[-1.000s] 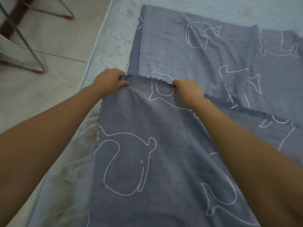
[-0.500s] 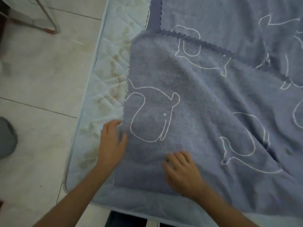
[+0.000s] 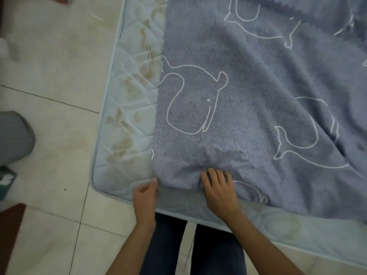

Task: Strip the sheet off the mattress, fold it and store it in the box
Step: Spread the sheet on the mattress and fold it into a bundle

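Note:
The blue-grey sheet (image 3: 248,100) with white whale outlines lies folded over itself on the pale blue quilted mattress (image 3: 127,120), which is stained. My left hand (image 3: 145,193) is at the sheet's near left corner, its thumb against the edge and its fingers curled under it. My right hand (image 3: 218,188) sits on the near fold a little to the right, its bent fingers digging into the cloth and bunching it. The near mattress edge runs just below both hands.
Pale floor tiles (image 3: 51,60) lie left of the mattress. A grey rounded object (image 3: 15,135), a small teal box (image 3: 6,181) and a brown edge (image 3: 10,235) are on the floor at the left. My legs in dark trousers (image 3: 164,245) stand against the mattress's near edge.
Both hands let go of the far hem after laying it down, slid back over the sheet towards me, and now curl on its near edge. The view has tilted down.

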